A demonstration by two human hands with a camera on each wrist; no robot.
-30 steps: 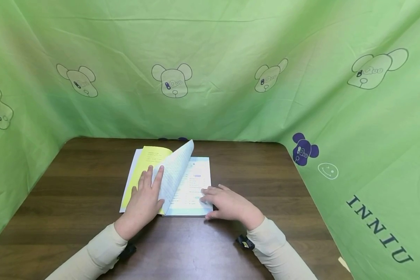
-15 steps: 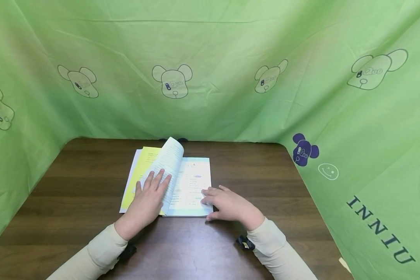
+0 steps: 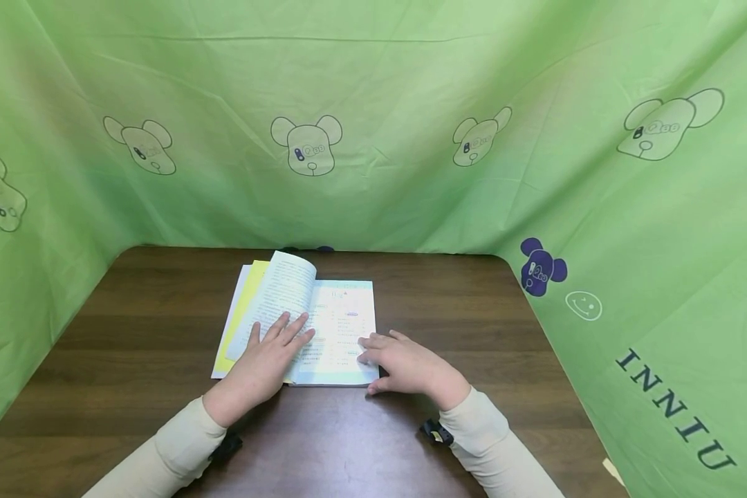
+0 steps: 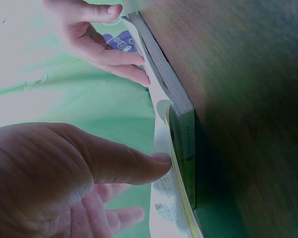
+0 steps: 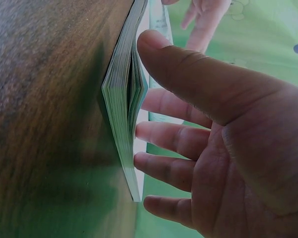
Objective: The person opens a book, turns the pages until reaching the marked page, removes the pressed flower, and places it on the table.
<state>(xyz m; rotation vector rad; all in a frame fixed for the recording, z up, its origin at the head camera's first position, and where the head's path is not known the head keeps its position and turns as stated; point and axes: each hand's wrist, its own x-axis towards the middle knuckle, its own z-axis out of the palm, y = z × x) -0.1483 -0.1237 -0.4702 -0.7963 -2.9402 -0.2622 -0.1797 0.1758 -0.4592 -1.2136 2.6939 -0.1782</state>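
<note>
An open book (image 3: 339, 339) lies on the table, its printed right-hand page facing up. On its left side a printed white leaf (image 3: 278, 290) curves up and leans over a yellow page (image 3: 235, 337). My left hand (image 3: 261, 363) rests by the spine with fingers spread over the foot of that leaf; in the left wrist view its thumb (image 4: 139, 166) touches the page near the spine. My right hand (image 3: 407, 363) lies at the book's right edge, fingertips on the page. Its thumb (image 5: 181, 69) sits beside the thick page block (image 5: 120, 94) in the right wrist view.
The brown wooden table (image 3: 131, 325) extends around the book. A green cloth (image 3: 398, 200) with bear prints hangs behind and at both sides. Black bands (image 3: 436, 431) are at the wrists below the light sleeves.
The raised leaf has swung from right to left and now leans over the yellow page. My left hand has shifted slightly right, fingers tilting rightward. The right hand has stayed in place.
</note>
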